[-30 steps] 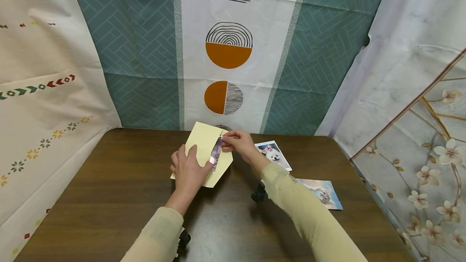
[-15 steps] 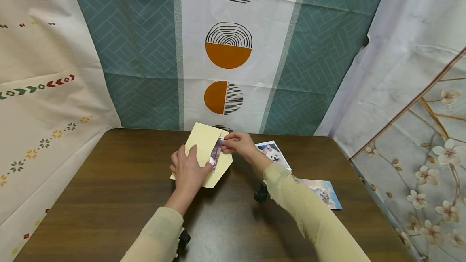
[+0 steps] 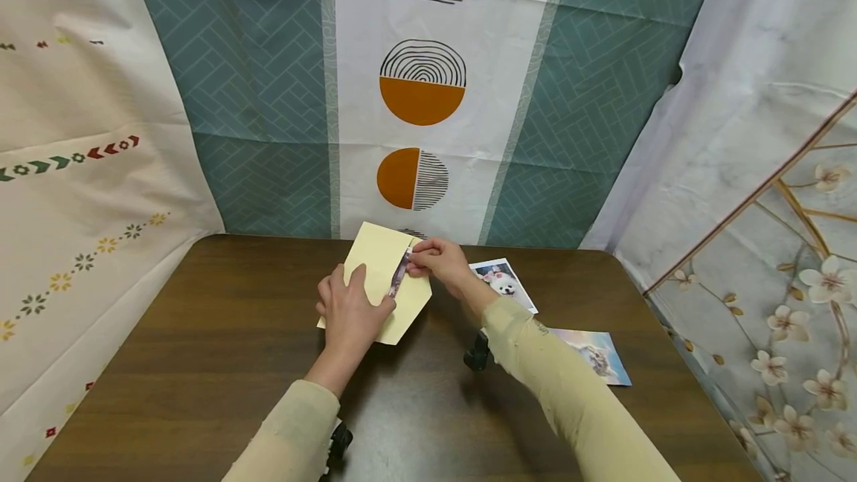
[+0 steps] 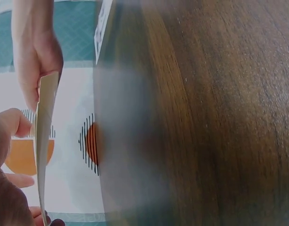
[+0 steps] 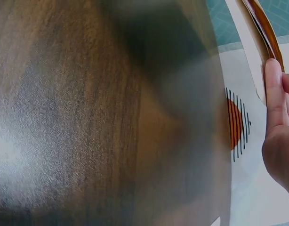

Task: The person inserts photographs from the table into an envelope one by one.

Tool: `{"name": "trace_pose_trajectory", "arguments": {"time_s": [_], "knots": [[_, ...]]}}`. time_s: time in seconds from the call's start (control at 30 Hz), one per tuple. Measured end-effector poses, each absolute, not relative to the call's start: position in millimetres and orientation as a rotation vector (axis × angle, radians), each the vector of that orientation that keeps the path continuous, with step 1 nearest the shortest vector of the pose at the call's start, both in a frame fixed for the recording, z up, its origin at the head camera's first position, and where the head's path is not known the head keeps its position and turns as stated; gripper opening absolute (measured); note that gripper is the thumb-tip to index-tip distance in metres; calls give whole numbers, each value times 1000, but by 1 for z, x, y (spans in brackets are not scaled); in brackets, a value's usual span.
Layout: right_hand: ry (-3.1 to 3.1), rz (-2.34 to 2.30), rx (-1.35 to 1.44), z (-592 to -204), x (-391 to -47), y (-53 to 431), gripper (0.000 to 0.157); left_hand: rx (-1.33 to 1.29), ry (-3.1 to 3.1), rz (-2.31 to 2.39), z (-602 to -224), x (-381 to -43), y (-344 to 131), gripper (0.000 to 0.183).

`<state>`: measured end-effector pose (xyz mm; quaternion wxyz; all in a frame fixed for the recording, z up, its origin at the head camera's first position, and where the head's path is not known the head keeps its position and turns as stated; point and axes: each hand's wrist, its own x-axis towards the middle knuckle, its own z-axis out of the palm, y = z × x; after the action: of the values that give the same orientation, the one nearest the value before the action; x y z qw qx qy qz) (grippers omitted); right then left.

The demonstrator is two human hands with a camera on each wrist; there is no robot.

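A pale yellow envelope (image 3: 376, 255) is held up over the far middle of the table, tilted, its pointed flap spread to the right. My left hand (image 3: 351, 311) grips its left part, thumb on the near face and fingertips round the far edge in the left wrist view. A printed photo (image 3: 399, 275) sits mostly inside, so only a narrow purplish strip shows along the opening. My right hand (image 3: 440, 266) pinches the photo's upper right edge between thumb and fingers. In the right wrist view, the photo (image 5: 268, 29) bows beside the envelope's paper (image 5: 248, 47).
On the brown table (image 3: 221, 363), right of the hands, lies a white-bordered photo of a white dog (image 3: 504, 285). Nearer, partly behind the right sleeve, is a pastel animal picture (image 3: 597, 357). A patterned curtain (image 3: 422, 192) hangs behind the table's far edge.
The photo has slid left, deeper into the envelope, and its visible strip is narrower. Both hands keep their holds and have barely moved.
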<state>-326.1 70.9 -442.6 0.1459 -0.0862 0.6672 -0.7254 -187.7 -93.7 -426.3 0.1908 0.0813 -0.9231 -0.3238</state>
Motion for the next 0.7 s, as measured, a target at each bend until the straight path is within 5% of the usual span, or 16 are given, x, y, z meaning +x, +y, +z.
{"name": "trace_pose_trajectory", "arguments": {"time_s": [0.7], "knots": [[1838, -2112, -204, -445, -326, 72, 25, 250, -2567, -973, -426, -187, -91, 65]]}}
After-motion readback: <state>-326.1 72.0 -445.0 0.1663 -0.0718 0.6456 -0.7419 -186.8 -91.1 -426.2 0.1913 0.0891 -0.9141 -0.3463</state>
